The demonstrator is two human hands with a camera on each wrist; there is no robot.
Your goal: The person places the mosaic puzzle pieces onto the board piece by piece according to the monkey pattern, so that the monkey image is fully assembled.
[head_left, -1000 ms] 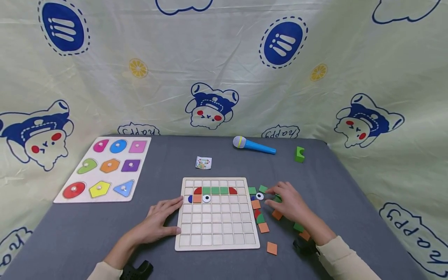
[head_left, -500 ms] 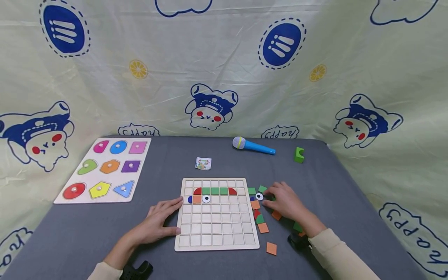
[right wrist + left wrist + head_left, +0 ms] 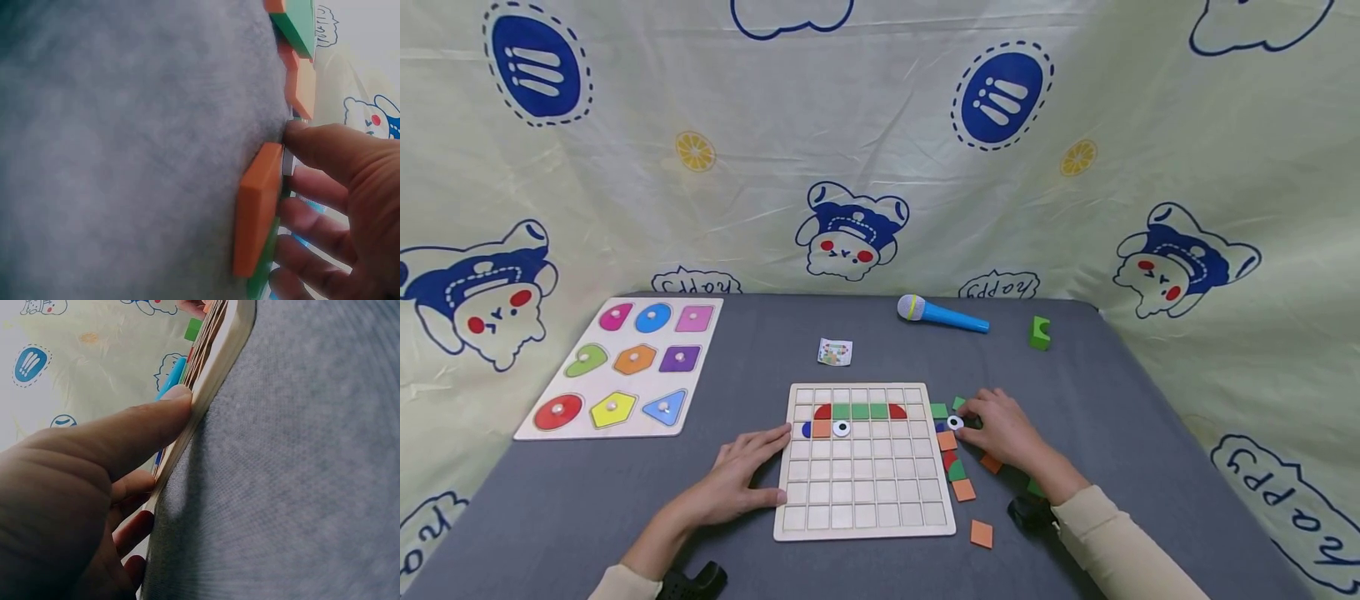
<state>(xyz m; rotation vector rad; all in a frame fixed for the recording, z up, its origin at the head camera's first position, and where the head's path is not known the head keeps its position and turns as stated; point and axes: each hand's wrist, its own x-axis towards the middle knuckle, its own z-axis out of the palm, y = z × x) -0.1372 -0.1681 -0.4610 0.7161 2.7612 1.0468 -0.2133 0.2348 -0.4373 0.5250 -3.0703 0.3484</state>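
In the head view, a pale wooden grid board [image 3: 865,467] lies on the table. Near its top sit a red and green row [image 3: 860,412], a blue rounded tile [image 3: 807,429], an orange square tile [image 3: 822,428] and a round eye tile [image 3: 841,428]. My left hand [image 3: 737,471] rests against the board's left edge, thumb and fingertips touching it. Right of the board, my right hand [image 3: 1006,427] pinches another eye tile [image 3: 954,422] between thumb and index finger. The right wrist view has the right hand [image 3: 337,206] beside an orange tile [image 3: 257,209]; the fingertips partly hide what they touch.
Loose tiles lie along the board's right side, among them an orange square [image 3: 982,534] and a green one [image 3: 938,410]. Farther back are a blue toy microphone [image 3: 943,314], a small card [image 3: 835,352] and a green block [image 3: 1040,332]. A shape puzzle [image 3: 625,367] is at left.
My right hand has shifted slightly left and closed in around the eye tile beside the board. My left hand and the tiles on the board have kept their places.
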